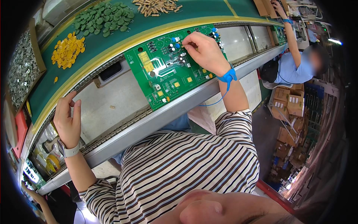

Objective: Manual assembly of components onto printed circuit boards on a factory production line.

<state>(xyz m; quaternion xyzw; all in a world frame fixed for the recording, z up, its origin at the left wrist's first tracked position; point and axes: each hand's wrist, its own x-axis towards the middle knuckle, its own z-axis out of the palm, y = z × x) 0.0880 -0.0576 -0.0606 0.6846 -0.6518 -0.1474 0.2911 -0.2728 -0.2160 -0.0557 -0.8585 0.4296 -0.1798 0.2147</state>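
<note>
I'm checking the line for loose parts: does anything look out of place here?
Two strays stand out: a small tan part lies alone on the grey surface left of the green board; a yellow disc sits apart from the yellow heap.

Green circuit board (168,74) across 2 rails (149,122)

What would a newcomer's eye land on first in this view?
Probably the large green board near the centre, with the right hand at its upper part and a bright blue strap around that wrist. Next come the piles of green discs and yellow discs at upper left, then the striped shirt across the lower middle.
</note>
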